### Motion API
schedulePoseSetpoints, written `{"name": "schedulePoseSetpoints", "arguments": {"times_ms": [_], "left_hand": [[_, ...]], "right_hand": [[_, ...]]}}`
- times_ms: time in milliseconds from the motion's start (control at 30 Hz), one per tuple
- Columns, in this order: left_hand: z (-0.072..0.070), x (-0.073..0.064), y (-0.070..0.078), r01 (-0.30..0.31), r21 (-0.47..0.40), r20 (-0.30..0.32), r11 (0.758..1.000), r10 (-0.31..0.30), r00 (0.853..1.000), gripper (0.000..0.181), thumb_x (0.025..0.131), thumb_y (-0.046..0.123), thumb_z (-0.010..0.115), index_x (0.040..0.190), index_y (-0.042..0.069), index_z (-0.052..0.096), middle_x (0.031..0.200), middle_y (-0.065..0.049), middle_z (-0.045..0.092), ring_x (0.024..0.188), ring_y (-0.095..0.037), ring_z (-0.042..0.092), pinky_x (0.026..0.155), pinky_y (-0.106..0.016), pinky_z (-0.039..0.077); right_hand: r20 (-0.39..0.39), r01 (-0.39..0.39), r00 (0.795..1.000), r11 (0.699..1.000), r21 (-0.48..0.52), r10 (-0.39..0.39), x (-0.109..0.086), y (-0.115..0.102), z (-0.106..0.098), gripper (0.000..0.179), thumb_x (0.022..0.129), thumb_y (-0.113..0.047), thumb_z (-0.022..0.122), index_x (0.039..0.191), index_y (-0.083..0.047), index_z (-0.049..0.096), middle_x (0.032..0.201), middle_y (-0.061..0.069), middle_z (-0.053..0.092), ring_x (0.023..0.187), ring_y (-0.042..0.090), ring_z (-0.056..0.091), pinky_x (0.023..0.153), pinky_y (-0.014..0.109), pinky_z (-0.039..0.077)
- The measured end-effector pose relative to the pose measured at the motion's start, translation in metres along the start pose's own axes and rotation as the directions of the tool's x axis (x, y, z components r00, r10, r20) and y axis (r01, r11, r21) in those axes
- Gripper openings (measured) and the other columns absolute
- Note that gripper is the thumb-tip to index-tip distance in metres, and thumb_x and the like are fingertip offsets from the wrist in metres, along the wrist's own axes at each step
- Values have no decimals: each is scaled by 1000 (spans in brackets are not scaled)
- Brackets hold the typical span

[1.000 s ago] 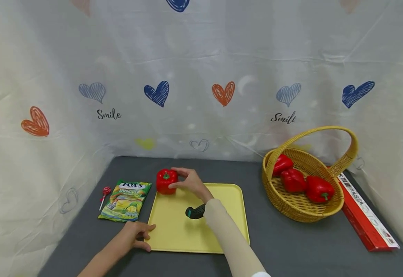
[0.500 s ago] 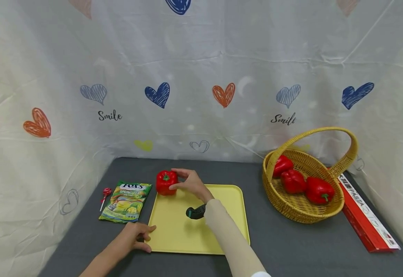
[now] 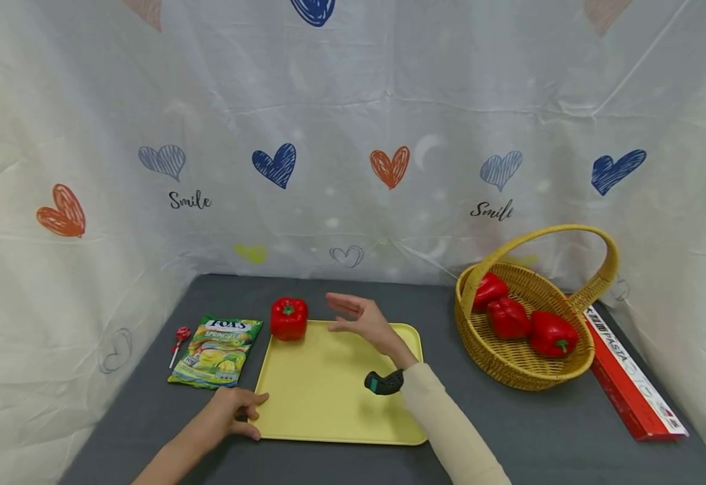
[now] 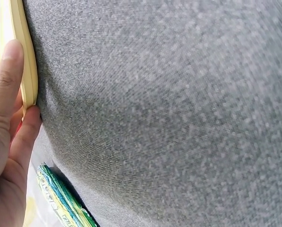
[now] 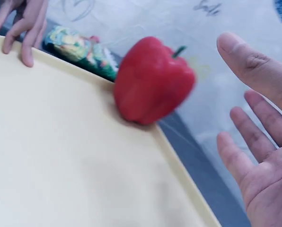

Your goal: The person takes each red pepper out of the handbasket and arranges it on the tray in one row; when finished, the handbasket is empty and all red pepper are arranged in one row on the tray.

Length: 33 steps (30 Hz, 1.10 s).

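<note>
A red bell pepper sits upright on the far left corner of the yellow tray. To its right my right hand hovers over the tray, fingers spread and holding nothing. The right wrist view shows a gap between the pepper and the open palm. My left hand grips the tray's near left corner, thumb along the front edge and fingers at the left rim. In the left wrist view, thumb and fingers lie against the tray rim.
A green candy packet and a red lollipop lie left of the tray. On the right stands a yellow wicker basket with 3 red bell peppers. Beside it lies a red pasta box. A heart-printed curtain hangs behind.
My right hand has let go of the bell pepper and moved right, its fingers spreading. The pepper stays on the tray corner. My left hand keeps its place on the tray.
</note>
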<state>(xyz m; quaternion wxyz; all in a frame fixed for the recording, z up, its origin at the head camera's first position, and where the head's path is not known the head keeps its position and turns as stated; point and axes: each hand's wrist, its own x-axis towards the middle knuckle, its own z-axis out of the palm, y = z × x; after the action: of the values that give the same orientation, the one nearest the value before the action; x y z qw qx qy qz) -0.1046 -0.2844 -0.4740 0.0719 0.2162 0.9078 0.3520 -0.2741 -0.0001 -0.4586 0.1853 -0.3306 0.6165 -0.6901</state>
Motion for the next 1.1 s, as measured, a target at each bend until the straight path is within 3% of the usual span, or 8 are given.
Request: {"name": "schedulePoseSetpoints", "arguments": {"times_ms": [200, 367, 533, 667, 800, 900, 1000, 1100], "left_hand": [[1, 0, -2, -12, -7, -9, 1000, 12, 1000, 35, 63, 22, 86, 65, 7, 55, 109, -29, 64, 80, -16, 65, 60, -20, 44], [1, -1, -3, -54, 21, -28, 998, 55, 998, 34, 63, 25, 85, 65, 10, 55, 107, -29, 65, 66, 1, 49, 55, -20, 39], [1, 0, -3, -61, 24, -28, 998, 62, 998, 31, 64, 26, 85, 67, 10, 58, 107, -27, 66, 64, 3, 41, 55, -20, 38], [2, 0, -3, -68, 25, -35, 997, 69, 997, 39, 64, 26, 85, 87, -3, 71, 85, -8, 71, 63, 3, 41, 56, -19, 39], [2, -1, -3, -71, 19, -37, 997, 72, 997, 55, 65, 26, 84, 104, -11, 69, 73, 8, 62, 62, 3, 40, 56, -19, 40], [2, -1, -3, -70, 17, -38, 997, 70, 997, 57, 65, 27, 84, 104, -11, 69, 72, 11, 60, 61, 3, 40, 56, -19, 40], [2, -1, -3, -78, 7, -42, 997, 78, 996, 59, 65, 27, 84, 105, -13, 68, 71, 12, 58, 62, 3, 41, 56, -19, 40], [2, -1, -4, -84, 4, -44, 996, 85, 995, 61, 66, 28, 83, 107, -14, 67, 70, 13, 56, 62, 3, 42, 57, -20, 41]], "right_hand": [[-33, 33, 999, 999, -27, -34, -63, -26, -43, 60, 84, 0, 70, 139, 2, 46, 141, 16, 49, 130, 39, 40, 100, 47, 36], [-32, 75, 996, 995, -68, -77, -117, -45, -76, 57, 85, 4, 68, 136, 10, 44, 137, 10, 54, 128, 35, 44, 98, 41, 40], [-56, 86, 994, 991, -98, -92, -170, -62, -114, 53, 85, 12, 62, 134, 15, 42, 136, 17, 54, 125, 27, 50, 94, 33, 44], [-129, 41, 990, 986, -160, -62, -207, -76, -146, 48, 87, 17, 56, 134, 15, 43, 133, 14, 57, 121, 21, 54, 90, 31, 47], [-232, -13, 972, 973, -228, -42, -237, -92, -183, 47, 88, 18, 53, 133, 16, 42, 130, 8, 61, 117, 15, 57, 85, 28, 49], [-329, -118, 944, 934, -338, 0, -254, -105, -211, 47, 90, 11, 57, 135, 12, 43, 130, 1, 61, 115, 7, 57, 84, 21, 49], [-400, -252, 915, 849, -465, 53, -266, -117, -233, 47, 91, 0, 61, 136, 5, 48, 127, -10, 62, 112, -4, 55, 81, 14, 46], [-420, -342, 902, 766, -544, 104, -271, -123, -249, 47, 92, -7, 64, 135, 3, 50, 125, -12, 62, 109, -10, 53, 79, 12, 45]]}}
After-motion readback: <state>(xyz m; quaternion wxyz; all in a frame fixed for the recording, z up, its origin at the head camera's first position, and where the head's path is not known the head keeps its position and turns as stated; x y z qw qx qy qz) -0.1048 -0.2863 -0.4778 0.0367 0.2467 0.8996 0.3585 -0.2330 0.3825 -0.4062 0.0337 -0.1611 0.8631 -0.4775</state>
